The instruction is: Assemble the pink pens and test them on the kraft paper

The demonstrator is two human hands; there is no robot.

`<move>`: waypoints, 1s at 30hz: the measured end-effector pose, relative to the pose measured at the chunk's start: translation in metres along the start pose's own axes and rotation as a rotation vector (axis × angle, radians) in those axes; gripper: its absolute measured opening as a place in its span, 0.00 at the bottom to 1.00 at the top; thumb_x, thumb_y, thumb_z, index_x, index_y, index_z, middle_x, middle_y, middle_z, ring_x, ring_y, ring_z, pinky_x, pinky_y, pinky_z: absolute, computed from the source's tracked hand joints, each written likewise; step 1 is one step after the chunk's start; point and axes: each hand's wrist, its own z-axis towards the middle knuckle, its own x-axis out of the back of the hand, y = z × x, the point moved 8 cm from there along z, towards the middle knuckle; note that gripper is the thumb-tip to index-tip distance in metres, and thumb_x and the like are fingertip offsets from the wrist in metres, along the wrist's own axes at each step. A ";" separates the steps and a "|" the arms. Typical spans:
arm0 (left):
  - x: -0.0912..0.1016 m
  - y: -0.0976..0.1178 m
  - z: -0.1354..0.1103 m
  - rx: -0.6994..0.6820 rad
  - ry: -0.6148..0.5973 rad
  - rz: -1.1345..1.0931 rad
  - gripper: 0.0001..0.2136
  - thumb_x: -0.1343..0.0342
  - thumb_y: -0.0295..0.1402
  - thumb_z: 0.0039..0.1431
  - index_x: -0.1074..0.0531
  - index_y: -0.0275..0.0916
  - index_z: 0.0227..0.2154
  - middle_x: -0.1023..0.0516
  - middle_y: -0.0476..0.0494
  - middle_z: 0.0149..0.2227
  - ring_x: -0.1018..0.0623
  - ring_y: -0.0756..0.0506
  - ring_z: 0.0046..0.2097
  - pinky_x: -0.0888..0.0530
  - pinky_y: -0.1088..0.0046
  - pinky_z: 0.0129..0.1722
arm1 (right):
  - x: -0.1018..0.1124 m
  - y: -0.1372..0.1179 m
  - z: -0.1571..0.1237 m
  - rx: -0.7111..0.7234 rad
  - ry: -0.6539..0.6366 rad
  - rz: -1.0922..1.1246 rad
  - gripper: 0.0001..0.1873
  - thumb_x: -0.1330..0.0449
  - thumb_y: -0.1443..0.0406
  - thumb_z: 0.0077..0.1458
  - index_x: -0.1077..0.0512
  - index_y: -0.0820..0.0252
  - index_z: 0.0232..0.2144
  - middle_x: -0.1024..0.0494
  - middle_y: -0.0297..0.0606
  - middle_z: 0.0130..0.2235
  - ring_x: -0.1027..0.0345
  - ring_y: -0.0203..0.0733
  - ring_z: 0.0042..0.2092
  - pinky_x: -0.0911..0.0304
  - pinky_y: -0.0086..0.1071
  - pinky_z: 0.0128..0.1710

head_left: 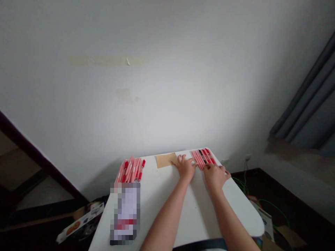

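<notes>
A row of pens (201, 159), mostly pink with some red and a black one, lies side by side at the table's far right corner. My left hand (186, 168) is open with its fingers spread, resting just left of this row, its nearest fingers at the leftmost pink pens. At the lower ends of the row, my right hand (216, 177) has its fingertips bent together on a pen; the exact grip is partly hidden by the hand. A tan paper rectangle (166, 160) lies flat beside my left fingertips.
A pile of pink and red pens (132, 170) lies at the table's far left. In front of it is a blurred-out rectangular object (127, 212). The white table (157, 198) stands against a wall. Green cable (274, 207) and boxes lie on the floor at right.
</notes>
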 end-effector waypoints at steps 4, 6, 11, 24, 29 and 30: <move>0.002 0.002 -0.001 0.005 -0.017 0.025 0.13 0.47 0.48 0.56 0.26 0.62 0.43 0.33 0.49 0.57 0.43 0.36 0.62 0.59 0.31 0.59 | -0.001 0.001 0.001 0.001 0.003 0.009 0.15 0.49 0.65 0.52 0.21 0.54 0.33 0.21 0.42 0.38 0.41 0.50 0.46 0.60 0.48 0.49; 0.003 0.002 -0.001 0.018 -0.036 0.038 0.13 0.47 0.47 0.55 0.26 0.62 0.44 0.33 0.49 0.58 0.44 0.36 0.62 0.58 0.32 0.60 | -0.002 0.002 0.001 0.000 0.008 0.013 0.15 0.49 0.65 0.52 0.21 0.54 0.33 0.21 0.42 0.38 0.41 0.50 0.46 0.60 0.48 0.50; 0.006 0.004 -0.002 0.005 -0.021 0.040 0.12 0.47 0.46 0.56 0.26 0.62 0.43 0.33 0.49 0.57 0.43 0.36 0.62 0.57 0.30 0.59 | 0.000 0.002 0.001 0.005 0.033 0.005 0.15 0.49 0.65 0.53 0.21 0.54 0.33 0.21 0.43 0.38 0.41 0.51 0.46 0.60 0.49 0.49; 0.008 0.002 -0.002 0.011 0.004 0.012 0.14 0.44 0.48 0.53 0.25 0.59 0.42 0.32 0.48 0.56 0.42 0.35 0.60 0.59 0.31 0.59 | -0.004 0.001 0.003 0.006 0.009 -0.035 0.15 0.49 0.63 0.55 0.21 0.54 0.35 0.21 0.43 0.40 0.40 0.50 0.47 0.59 0.46 0.49; 0.010 -0.003 -0.004 0.016 0.010 0.017 0.14 0.44 0.47 0.53 0.25 0.58 0.43 0.32 0.49 0.56 0.43 0.36 0.61 0.57 0.33 0.60 | -0.003 -0.007 0.000 0.069 0.042 -0.045 0.16 0.50 0.63 0.55 0.22 0.54 0.36 0.22 0.42 0.41 0.41 0.48 0.46 0.58 0.44 0.49; 0.011 -0.005 -0.004 0.016 0.012 0.023 0.14 0.43 0.47 0.53 0.25 0.58 0.43 0.32 0.49 0.56 0.42 0.35 0.61 0.57 0.33 0.60 | -0.003 -0.009 -0.001 0.090 0.045 -0.044 0.16 0.49 0.63 0.56 0.22 0.54 0.37 0.22 0.42 0.41 0.41 0.48 0.46 0.58 0.44 0.49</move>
